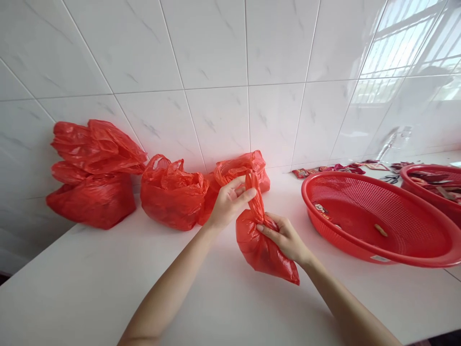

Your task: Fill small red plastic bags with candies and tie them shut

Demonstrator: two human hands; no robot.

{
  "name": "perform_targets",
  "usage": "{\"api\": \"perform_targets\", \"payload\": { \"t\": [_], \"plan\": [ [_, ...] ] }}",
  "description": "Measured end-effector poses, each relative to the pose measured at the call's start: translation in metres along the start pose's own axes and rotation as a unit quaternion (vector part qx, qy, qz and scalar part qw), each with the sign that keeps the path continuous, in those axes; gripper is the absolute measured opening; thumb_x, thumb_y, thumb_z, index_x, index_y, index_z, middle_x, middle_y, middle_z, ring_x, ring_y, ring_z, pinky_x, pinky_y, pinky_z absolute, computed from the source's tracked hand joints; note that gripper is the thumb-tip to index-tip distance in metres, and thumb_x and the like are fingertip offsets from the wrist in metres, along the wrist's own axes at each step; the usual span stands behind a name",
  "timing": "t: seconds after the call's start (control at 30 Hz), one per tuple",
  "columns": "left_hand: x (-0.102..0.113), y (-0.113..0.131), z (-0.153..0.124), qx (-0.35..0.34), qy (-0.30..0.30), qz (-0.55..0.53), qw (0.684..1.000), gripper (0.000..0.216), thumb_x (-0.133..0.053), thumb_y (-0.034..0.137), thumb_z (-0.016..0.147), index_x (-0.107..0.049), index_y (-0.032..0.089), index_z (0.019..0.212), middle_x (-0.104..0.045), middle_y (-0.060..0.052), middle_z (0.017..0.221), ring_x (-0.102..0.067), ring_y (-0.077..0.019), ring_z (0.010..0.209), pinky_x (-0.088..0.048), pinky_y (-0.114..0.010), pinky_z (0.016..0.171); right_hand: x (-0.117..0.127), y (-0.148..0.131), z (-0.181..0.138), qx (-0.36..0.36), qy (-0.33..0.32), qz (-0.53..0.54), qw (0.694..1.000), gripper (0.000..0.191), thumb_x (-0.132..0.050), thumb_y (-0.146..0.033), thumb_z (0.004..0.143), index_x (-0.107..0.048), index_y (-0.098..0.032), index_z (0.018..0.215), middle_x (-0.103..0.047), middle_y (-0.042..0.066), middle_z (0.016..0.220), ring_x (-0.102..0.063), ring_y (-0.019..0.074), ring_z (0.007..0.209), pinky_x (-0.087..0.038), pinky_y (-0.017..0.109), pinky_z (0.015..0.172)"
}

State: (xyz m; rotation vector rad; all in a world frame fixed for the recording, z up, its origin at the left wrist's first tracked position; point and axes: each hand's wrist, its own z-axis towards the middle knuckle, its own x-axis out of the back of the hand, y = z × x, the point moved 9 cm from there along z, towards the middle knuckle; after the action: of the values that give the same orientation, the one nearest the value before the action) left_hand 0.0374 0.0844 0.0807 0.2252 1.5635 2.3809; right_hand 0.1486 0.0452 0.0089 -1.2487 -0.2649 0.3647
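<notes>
A filled red plastic bag (257, 245) is between my hands, over the front middle of the white counter. My left hand (232, 199) pinches its gathered, twisted top, which points upward. Lower down, my right hand (283, 238) is closed round the neck of the bag, thumb across the front. The bag's body bulges below and to the left of that grip, and its lower corner tilts toward the right. What lies inside shows only as a dark shape through the plastic.
More red plastic bags (173, 197) stand along the tiled wall (216, 120), some stacked at the left (95, 197). To the right is a large red basket (360, 250) with a few small items inside. Behind it are small packets (304, 173) and a second red basket (428, 168).
</notes>
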Motion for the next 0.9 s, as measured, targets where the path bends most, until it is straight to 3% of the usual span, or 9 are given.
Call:
{"api": "perform_targets", "payload": {
  "t": [0.1,0.27,0.57,0.67,0.77,0.83,0.9],
  "plan": [
    [-0.019,-0.012,-0.016,0.041,-0.077,0.034,0.996,0.047,-0.079,0.053,0.077,-0.071,0.021,0.111,-0.071,-0.01,0.114,-0.066,-0.0265,0.106,-0.053,-0.039,0.092,-0.003,-0.005,-0.001,0.011,-0.014,-0.002,1.0,0.03,-0.062,-0.047,0.094,-0.062,-0.017,0.089,-0.062,0.001,0.083,-0.057,0.0158,0.076,-0.05,0.029,0.073],
    [-0.037,-0.039,-0.041,0.073,-0.031,0.022,0.997,0.055,-0.061,0.061,0.09,-0.067,0.017,0.122,-0.069,-0.015,0.126,-0.06,-0.0317,0.127,-0.043,-0.047,0.111,-0.011,-0.006,-0.003,0.052,-0.014,-0.019,0.998,0.025,-0.058,-0.041,0.095,-0.062,-0.017,0.09,-0.063,0.002,0.082,-0.057,0.016,0.078,-0.05,0.029,0.073],
    [-0.046,-0.057,-0.044,0.067,0.012,0.004,0.998,0.053,-0.054,0.062,0.093,-0.071,0.015,0.11,-0.073,-0.014,0.115,-0.067,-0.0279,0.116,-0.05,-0.044,0.106,-0.011,0.001,-0.002,0.052,0.011,-0.057,0.997,0.014,-0.055,-0.027,0.089,-0.058,-0.018,0.078,-0.057,0.002,0.078,-0.053,0.0156,0.074,-0.05,0.03,0.069],
    [-0.041,-0.045,-0.044,0.061,-0.003,0.031,0.998,0.051,-0.052,0.062,0.094,-0.073,0.016,0.102,-0.075,-0.012,0.109,-0.069,-0.0257,0.109,-0.053,-0.04,0.1,-0.012,-0.007,-0.002,0.054,-0.009,-0.088,0.995,0.018,-0.056,-0.033,0.093,-0.065,-0.017,0.093,-0.064,0.005,0.089,-0.061,0.0198,0.083,-0.053,0.034,0.076],
    [-0.002,-0.013,-0.043,0.042,0.048,0.112,0.992,0.051,-0.049,0.063,0.095,-0.073,0.018,0.089,-0.077,-0.008,0.098,-0.071,-0.0223,0.096,-0.056,-0.034,0.091,-0.008,-0.024,-0.009,0.063,-0.035,-0.154,0.985,0.035,-0.06,-0.041,0.094,-0.062,-0.022,0.123,-0.069,0.008,0.114,-0.065,0.0252,0.105,-0.053,0.04,0.093],
    [0.049,0.024,-0.052,0.015,0.14,0.202,0.969,0.053,-0.048,0.065,0.094,-0.07,0.02,0.078,-0.076,-0.005,0.085,-0.07,-0.0203,0.084,-0.056,-0.03,0.08,0.007,-0.038,-0.018,0.071,-0.001,-0.217,0.974,0.038,-0.064,-0.044,0.093,-0.061,-0.025,0.126,-0.068,0.009,0.122,-0.064,0.027,0.112,-0.052,0.042,0.097],
    [0.113,0.073,-0.084,-0.02,0.279,0.315,0.907,0.05,-0.05,0.065,0.093,-0.067,0.022,0.073,-0.073,0.0,0.074,-0.067,-0.0177,0.074,-0.055,-0.027,0.071,0.029,-0.05,-0.03,0.073,0.06,-0.253,0.963,0.035,-0.063,-0.044,0.093,-0.063,-0.026,0.124,-0.069,0.009,0.12,-0.066,0.0262,0.107,-0.056,0.041,0.092]
  ]
}}
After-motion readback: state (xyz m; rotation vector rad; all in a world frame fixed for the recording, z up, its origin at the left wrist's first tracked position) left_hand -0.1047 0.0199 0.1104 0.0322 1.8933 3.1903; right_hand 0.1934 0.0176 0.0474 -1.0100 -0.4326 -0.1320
